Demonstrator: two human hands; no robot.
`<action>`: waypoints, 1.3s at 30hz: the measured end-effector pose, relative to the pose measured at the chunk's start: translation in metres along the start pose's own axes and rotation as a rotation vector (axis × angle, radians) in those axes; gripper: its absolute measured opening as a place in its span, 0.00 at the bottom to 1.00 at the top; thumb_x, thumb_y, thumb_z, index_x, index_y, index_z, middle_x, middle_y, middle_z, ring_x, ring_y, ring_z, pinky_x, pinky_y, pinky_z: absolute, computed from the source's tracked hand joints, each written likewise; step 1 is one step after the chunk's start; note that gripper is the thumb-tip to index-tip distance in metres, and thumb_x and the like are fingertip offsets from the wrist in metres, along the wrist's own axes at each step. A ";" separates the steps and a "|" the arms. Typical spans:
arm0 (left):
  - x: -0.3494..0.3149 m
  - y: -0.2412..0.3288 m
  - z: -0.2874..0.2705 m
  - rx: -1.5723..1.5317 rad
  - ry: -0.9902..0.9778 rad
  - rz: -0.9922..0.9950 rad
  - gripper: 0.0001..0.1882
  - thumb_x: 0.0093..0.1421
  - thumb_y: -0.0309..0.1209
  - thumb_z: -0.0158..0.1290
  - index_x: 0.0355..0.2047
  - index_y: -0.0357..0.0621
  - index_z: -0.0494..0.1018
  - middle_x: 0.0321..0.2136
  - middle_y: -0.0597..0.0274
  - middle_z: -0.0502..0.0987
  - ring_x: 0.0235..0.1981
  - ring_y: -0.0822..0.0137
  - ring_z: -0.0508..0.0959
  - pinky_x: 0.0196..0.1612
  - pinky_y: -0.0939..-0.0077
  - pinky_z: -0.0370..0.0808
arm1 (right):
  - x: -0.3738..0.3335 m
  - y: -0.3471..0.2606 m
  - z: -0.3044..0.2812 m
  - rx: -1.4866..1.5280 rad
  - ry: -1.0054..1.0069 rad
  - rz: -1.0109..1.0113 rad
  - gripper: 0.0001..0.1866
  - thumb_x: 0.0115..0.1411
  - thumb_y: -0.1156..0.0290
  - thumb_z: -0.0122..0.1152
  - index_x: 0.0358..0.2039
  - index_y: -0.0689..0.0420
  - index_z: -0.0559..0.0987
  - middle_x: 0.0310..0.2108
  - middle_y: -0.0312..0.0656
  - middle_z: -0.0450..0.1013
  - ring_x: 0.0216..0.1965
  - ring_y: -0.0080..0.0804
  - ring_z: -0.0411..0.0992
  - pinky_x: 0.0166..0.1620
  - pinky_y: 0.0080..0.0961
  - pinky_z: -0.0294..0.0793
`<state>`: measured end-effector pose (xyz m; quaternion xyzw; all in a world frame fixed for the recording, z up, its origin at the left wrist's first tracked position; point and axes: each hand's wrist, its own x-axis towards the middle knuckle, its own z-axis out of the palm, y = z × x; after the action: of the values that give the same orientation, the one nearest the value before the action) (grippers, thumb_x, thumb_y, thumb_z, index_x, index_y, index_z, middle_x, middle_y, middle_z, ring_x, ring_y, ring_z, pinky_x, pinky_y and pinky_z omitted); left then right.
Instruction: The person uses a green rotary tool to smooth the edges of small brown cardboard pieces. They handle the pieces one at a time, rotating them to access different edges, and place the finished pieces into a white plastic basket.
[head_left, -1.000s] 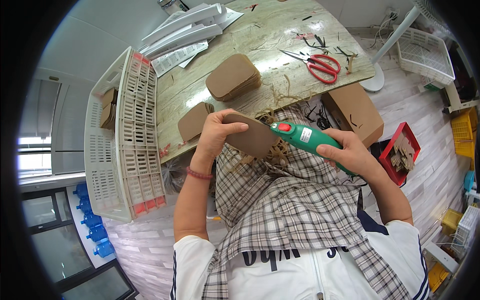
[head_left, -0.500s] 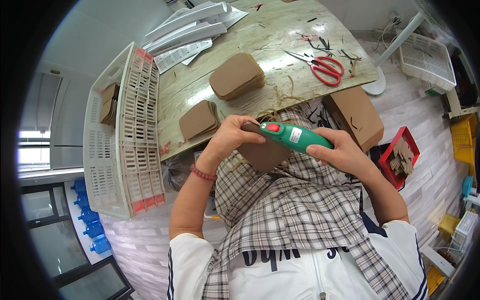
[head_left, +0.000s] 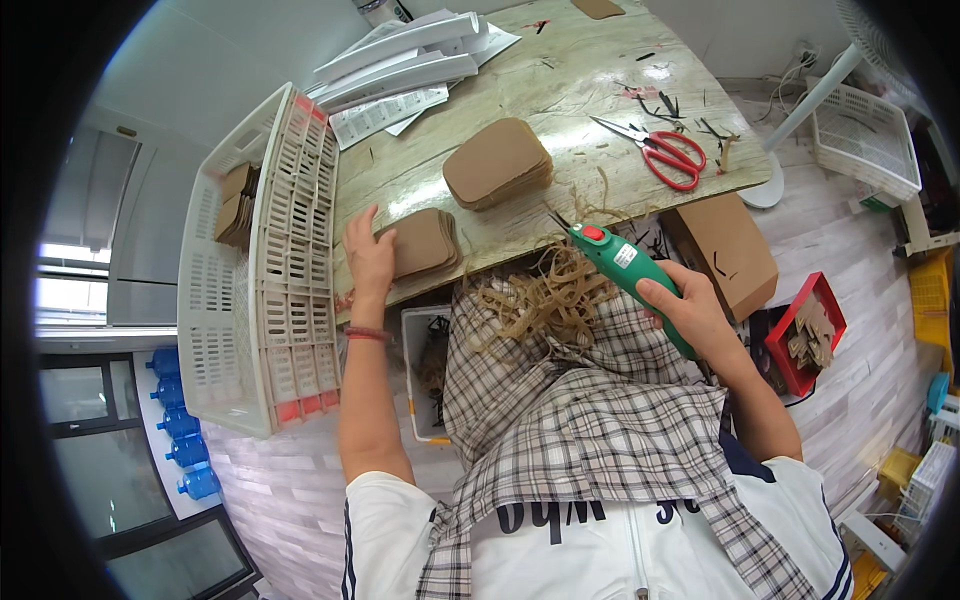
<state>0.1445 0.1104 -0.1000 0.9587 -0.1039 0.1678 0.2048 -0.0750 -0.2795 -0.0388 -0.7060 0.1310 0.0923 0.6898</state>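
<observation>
My right hand is closed around the green handle of an electric cutter with a red button; its narrow dark tip points up and left over the table's edge. At the table's left side my left hand is open, thumb and fingers apart, against the left end of a small stack of flat brown pieces with rounded corners. Behind it stands a taller stack of similar brown pieces. A tangle of thin tan trimmings lies on the checked apron over my lap.
Red-handled scissors and dark scraps lie on the table. Papers are piled at the back left. A white slatted crate stands left, a white bin below. Right are a cardboard box and a red tray.
My left hand has gone from the brown piece at the cutter to the small stack on the left; that piece has left my lap. The cutter has moved right, its tip turned upward.
</observation>
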 end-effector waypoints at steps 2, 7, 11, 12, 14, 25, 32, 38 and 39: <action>0.019 0.029 0.009 -0.010 0.049 0.163 0.26 0.55 0.34 0.58 0.55 0.46 0.68 0.59 0.49 0.64 0.61 0.49 0.59 0.63 0.56 0.54 | -0.001 0.004 -0.005 -0.016 0.016 -0.012 0.18 0.61 0.62 0.60 0.42 0.65 0.76 0.23 0.33 0.69 0.22 0.16 0.66 0.25 0.17 0.68; 0.056 0.111 0.031 0.026 -0.061 0.306 0.29 0.56 0.44 0.58 0.56 0.46 0.69 0.62 0.47 0.61 0.67 0.48 0.50 0.66 0.51 0.46 | -0.004 0.009 -0.003 -0.004 0.051 -0.034 0.17 0.61 0.63 0.61 0.42 0.65 0.76 0.23 0.33 0.69 0.22 0.16 0.67 0.26 0.17 0.69; 0.062 0.113 0.037 -0.021 -0.143 0.249 0.30 0.51 0.43 0.61 0.54 0.47 0.71 0.61 0.48 0.61 0.67 0.47 0.49 0.66 0.52 0.46 | -0.008 0.011 -0.007 -0.020 0.066 -0.069 0.17 0.61 0.63 0.61 0.42 0.65 0.76 0.23 0.33 0.70 0.22 0.15 0.67 0.26 0.17 0.69; 0.060 0.117 0.037 -0.119 -0.061 0.253 0.27 0.46 0.38 0.65 0.47 0.46 0.73 0.60 0.48 0.63 0.67 0.46 0.50 0.66 0.54 0.47 | -0.009 0.011 -0.008 -0.017 0.070 -0.069 0.17 0.61 0.63 0.61 0.42 0.65 0.76 0.23 0.33 0.70 0.22 0.15 0.67 0.26 0.17 0.69; 0.059 0.125 0.035 -0.268 0.036 0.220 0.20 0.43 0.32 0.67 0.36 0.44 0.72 0.57 0.49 0.66 0.66 0.47 0.53 0.65 0.55 0.51 | -0.010 0.009 -0.009 -0.014 0.074 -0.071 0.17 0.61 0.63 0.61 0.42 0.64 0.77 0.23 0.33 0.70 0.22 0.15 0.66 0.26 0.17 0.69; 0.005 0.178 -0.005 -1.786 0.101 -0.406 0.12 0.58 0.19 0.56 0.42 0.40 0.69 0.42 0.62 0.76 0.43 0.67 0.76 0.46 0.72 0.76 | -0.014 -0.012 0.003 0.008 0.117 -0.106 0.18 0.60 0.61 0.62 0.43 0.62 0.77 0.22 0.31 0.69 0.22 0.15 0.66 0.26 0.16 0.67; -0.017 0.231 0.017 -2.173 0.098 -0.524 0.24 0.57 0.14 0.53 0.53 0.43 0.66 0.48 0.62 0.74 0.49 0.64 0.74 0.55 0.69 0.73 | -0.019 -0.029 0.016 -0.007 0.183 -0.144 0.19 0.61 0.59 0.62 0.44 0.61 0.76 0.23 0.31 0.69 0.22 0.15 0.65 0.26 0.15 0.66; -0.024 0.250 0.015 -2.169 0.088 -0.554 0.26 0.57 0.13 0.52 0.55 0.44 0.64 0.50 0.62 0.72 0.50 0.64 0.73 0.56 0.67 0.72 | -0.025 -0.029 0.015 0.029 0.213 -0.167 0.21 0.61 0.59 0.62 0.45 0.63 0.75 0.24 0.32 0.69 0.22 0.15 0.64 0.26 0.15 0.65; -0.024 0.248 0.017 -2.157 0.076 -0.543 0.26 0.57 0.13 0.52 0.55 0.44 0.64 0.50 0.61 0.72 0.51 0.64 0.73 0.56 0.67 0.72 | -0.025 -0.030 0.015 0.029 0.210 -0.164 0.21 0.61 0.59 0.62 0.46 0.63 0.75 0.24 0.32 0.69 0.22 0.14 0.64 0.25 0.16 0.65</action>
<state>0.0603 -0.1155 -0.0342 0.2633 0.0241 -0.0315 0.9639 -0.0887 -0.2631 -0.0031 -0.7103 0.1455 -0.0408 0.6875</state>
